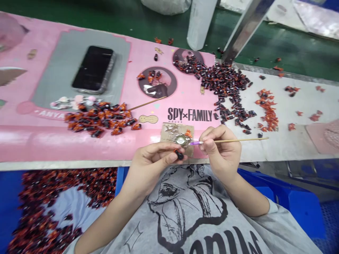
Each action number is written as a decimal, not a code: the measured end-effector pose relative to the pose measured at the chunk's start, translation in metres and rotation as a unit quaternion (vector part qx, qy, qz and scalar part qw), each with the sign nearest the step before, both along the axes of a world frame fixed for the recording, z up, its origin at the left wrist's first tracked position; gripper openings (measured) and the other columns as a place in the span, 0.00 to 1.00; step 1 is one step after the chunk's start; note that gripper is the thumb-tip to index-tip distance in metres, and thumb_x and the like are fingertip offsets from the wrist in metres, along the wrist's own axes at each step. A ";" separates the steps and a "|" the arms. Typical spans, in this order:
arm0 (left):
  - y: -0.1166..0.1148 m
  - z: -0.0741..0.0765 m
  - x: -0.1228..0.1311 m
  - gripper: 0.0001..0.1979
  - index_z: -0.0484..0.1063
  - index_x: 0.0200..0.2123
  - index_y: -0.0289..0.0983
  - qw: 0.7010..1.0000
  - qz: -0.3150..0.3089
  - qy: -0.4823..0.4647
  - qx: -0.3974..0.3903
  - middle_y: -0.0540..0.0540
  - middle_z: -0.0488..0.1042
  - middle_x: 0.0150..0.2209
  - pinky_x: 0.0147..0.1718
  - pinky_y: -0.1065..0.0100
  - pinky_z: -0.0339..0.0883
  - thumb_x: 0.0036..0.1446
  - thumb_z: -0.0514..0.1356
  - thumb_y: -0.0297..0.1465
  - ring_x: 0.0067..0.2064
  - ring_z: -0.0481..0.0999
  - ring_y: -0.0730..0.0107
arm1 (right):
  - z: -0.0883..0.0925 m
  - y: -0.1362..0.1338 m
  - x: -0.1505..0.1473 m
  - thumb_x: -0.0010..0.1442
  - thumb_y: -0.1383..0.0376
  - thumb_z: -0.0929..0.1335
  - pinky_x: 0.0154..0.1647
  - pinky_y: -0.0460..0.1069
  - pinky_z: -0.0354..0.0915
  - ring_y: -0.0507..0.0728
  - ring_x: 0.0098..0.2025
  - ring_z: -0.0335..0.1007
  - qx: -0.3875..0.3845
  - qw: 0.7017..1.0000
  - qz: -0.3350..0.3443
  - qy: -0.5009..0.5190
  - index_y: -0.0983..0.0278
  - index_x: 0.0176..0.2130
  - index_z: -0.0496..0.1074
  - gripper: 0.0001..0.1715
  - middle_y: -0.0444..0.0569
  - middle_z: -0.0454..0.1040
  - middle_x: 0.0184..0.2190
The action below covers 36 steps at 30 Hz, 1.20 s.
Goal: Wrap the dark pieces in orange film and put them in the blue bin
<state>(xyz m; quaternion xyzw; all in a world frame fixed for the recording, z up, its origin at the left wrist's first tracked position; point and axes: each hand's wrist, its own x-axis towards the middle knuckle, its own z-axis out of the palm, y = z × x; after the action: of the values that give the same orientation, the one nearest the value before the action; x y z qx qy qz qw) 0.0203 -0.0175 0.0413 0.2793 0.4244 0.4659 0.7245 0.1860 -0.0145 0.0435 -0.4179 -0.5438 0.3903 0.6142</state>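
Note:
My left hand (156,157) pinches a small black-and-orange plastic piece (179,154) between thumb and fingers, just in front of a brown cardboard square (169,132). On the cardboard sit a pale glossy blob (181,140) and a loose orange piece (188,133). My right hand (221,148) is closed around a thin wooden stick (241,140) with a purple-and-white tip (196,143). The tip points left, over the right side of the cardboard, close to the blob; I cannot tell whether they touch.
A heap of black pieces (225,81) lies beyond my right hand, with orange pieces (268,109) to its right. Joined pieces (100,118) and another stick (148,103) lie left, near a phone (93,68). A blue bin (122,176) below holds many more. A metal post (246,30) stands behind.

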 end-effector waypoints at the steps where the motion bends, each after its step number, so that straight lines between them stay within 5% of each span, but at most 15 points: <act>1: -0.001 0.000 0.000 0.13 0.84 0.28 0.40 1.000 0.001 0.003 0.001 0.47 0.84 0.28 0.29 0.71 0.81 0.38 0.80 0.35 0.28 0.83 0.68 | -0.001 0.000 0.004 0.65 0.57 0.72 0.22 0.43 0.62 0.48 0.24 0.64 0.009 1.000 -0.011 0.004 0.62 0.31 0.68 0.16 0.41 0.69 0.23; 6: 0.000 -0.001 0.004 0.13 0.84 0.28 0.41 0.999 -0.010 0.033 0.002 0.48 0.84 0.28 0.32 0.75 0.81 0.38 0.80 0.36 0.28 0.84 0.69 | -0.007 -0.008 0.034 0.64 0.53 0.72 0.18 0.42 0.58 0.46 0.19 0.62 0.018 0.995 -0.092 -0.027 0.63 0.31 0.71 0.18 0.40 0.70 0.21; 11: 0.002 0.001 0.014 0.15 0.84 0.26 0.41 0.998 -0.038 0.045 -0.021 0.48 0.84 0.26 0.30 0.75 0.80 0.34 0.80 0.38 0.27 0.84 0.69 | -0.017 -0.016 0.093 0.68 0.45 0.65 0.14 0.43 0.53 0.48 0.13 0.58 0.007 0.958 -0.259 -0.125 0.63 0.37 0.75 0.25 0.38 0.66 0.14; 13: 0.002 0.002 0.018 0.15 0.84 0.26 0.41 0.997 -0.047 0.047 -0.029 0.48 0.84 0.26 0.30 0.75 0.80 0.32 0.81 0.37 0.26 0.83 0.69 | -0.020 -0.016 0.127 0.71 0.44 0.58 0.16 0.45 0.56 0.50 0.13 0.60 0.010 0.922 -0.328 -0.204 0.63 0.41 0.75 0.30 0.39 0.67 0.14; 15: 0.003 0.003 0.019 0.15 0.84 0.25 0.40 0.997 -0.055 0.047 -0.031 0.48 0.84 0.26 0.29 0.75 0.80 0.32 0.81 0.37 0.26 0.84 0.69 | -0.022 -0.014 0.163 0.72 0.45 0.55 0.23 0.48 0.64 0.53 0.20 0.69 -0.025 0.857 -0.367 -0.361 0.63 0.44 0.75 0.31 0.46 0.74 0.20; 18: 0.004 0.003 0.020 0.15 0.83 0.25 0.40 0.997 -0.063 0.041 -0.025 0.47 0.83 0.25 0.29 0.75 0.80 0.33 0.81 0.37 0.27 0.84 0.67 | -0.026 -0.008 0.204 0.65 0.53 0.66 0.38 0.54 0.71 0.60 0.34 0.77 -0.099 0.768 -0.352 -0.525 0.63 0.41 0.78 0.18 0.55 0.81 0.34; 22: 0.004 0.003 0.017 0.14 0.83 0.26 0.39 0.998 -0.060 0.024 -0.028 0.47 0.84 0.26 0.31 0.72 0.81 0.34 0.80 0.36 0.28 0.84 0.67 | -0.038 0.006 0.227 0.54 0.65 0.71 0.42 0.60 0.71 0.65 0.35 0.77 -0.127 0.748 -0.325 -0.565 0.66 0.38 0.80 0.10 0.58 0.81 0.32; 26: 0.005 0.003 0.013 0.13 0.83 0.27 0.39 0.998 -0.055 -0.018 -0.026 0.47 0.84 0.28 0.31 0.72 0.81 0.38 0.80 0.35 0.30 0.84 0.68 | -0.039 0.020 0.231 0.57 0.64 0.70 0.37 0.57 0.69 0.63 0.29 0.75 -0.100 0.753 -0.303 -0.575 0.65 0.32 0.80 0.07 0.53 0.76 0.22; 29: 0.006 0.002 0.013 0.12 0.83 0.28 0.39 0.997 -0.047 -0.047 -0.027 0.47 0.83 0.28 0.31 0.71 0.81 0.39 0.79 0.35 0.30 0.83 0.68 | -0.020 0.019 0.212 0.59 0.60 0.72 0.32 0.54 0.68 0.60 0.27 0.74 -0.060 0.772 -0.293 -0.560 0.60 0.28 0.79 0.10 0.51 0.74 0.20; 31: 0.007 0.001 0.014 0.12 0.83 0.28 0.39 0.997 -0.046 -0.053 -0.030 0.47 0.83 0.28 0.32 0.70 0.80 0.40 0.79 0.35 0.31 0.84 0.68 | 0.001 0.009 0.181 0.61 0.62 0.72 0.34 0.56 0.70 0.62 0.30 0.76 -0.027 0.795 -0.302 -0.526 0.55 0.33 0.82 0.05 0.49 0.79 0.26; 33: 0.007 -0.001 0.018 0.13 0.83 0.28 0.39 0.997 -0.051 -0.058 -0.030 0.47 0.84 0.29 0.33 0.70 0.80 0.39 0.79 0.36 0.32 0.84 0.67 | 0.021 -0.005 0.138 0.61 0.67 0.73 0.41 0.59 0.72 0.64 0.38 0.79 0.022 0.849 -0.291 -0.440 0.50 0.43 0.82 0.13 0.47 0.82 0.36; 36: 0.006 -0.001 0.025 0.13 0.83 0.27 0.40 0.993 -0.075 -0.085 -0.030 0.47 0.84 0.29 0.34 0.69 0.79 0.39 0.79 0.37 0.31 0.83 0.68 | 0.033 -0.020 0.075 0.57 0.75 0.74 0.41 0.57 0.75 0.61 0.42 0.80 0.131 0.903 -0.150 -0.381 0.47 0.48 0.80 0.26 0.44 0.82 0.41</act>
<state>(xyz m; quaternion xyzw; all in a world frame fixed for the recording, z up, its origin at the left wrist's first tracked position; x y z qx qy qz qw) 0.0450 -0.0117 0.0403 0.2475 0.3536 0.4194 0.7987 0.2611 -0.0343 0.0768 -0.5271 -0.7137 0.0295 0.4603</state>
